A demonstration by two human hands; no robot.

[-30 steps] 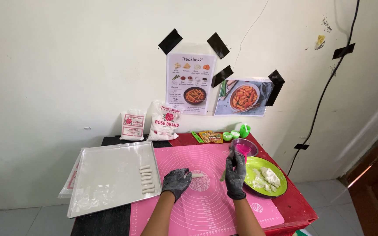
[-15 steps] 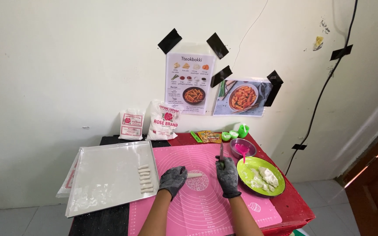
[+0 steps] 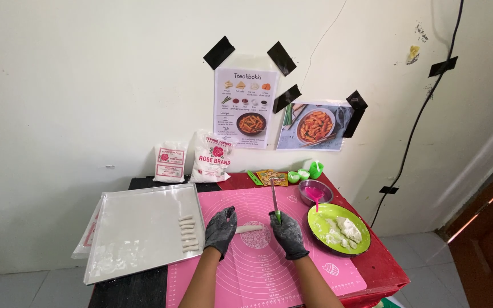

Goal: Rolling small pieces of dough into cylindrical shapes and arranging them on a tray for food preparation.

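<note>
Both my hands wear black gloves dusted with flour. My left hand (image 3: 221,230) rests on the left end of a thin white dough roll (image 3: 249,229) lying on the pink silicone mat (image 3: 258,268). My right hand (image 3: 287,233) grips a knife (image 3: 274,199) with a green handle, its blade pointing up and away from me, just right of the roll. Several short cut dough pieces (image 3: 187,232) lie in a column on the metal tray (image 3: 138,228) to the left.
A green plate (image 3: 339,229) with white dough lumps sits at right, a small metal bowl with a pink spoon (image 3: 314,192) behind it. Two white flour bags (image 3: 198,159) stand against the wall. Green cups and a packet (image 3: 292,177) lie at the back. The red table edge (image 3: 383,268) is near.
My right hand has moved left from the green plate to the middle of the mat and raised the knife. My left hand has stayed on the dough roll.
</note>
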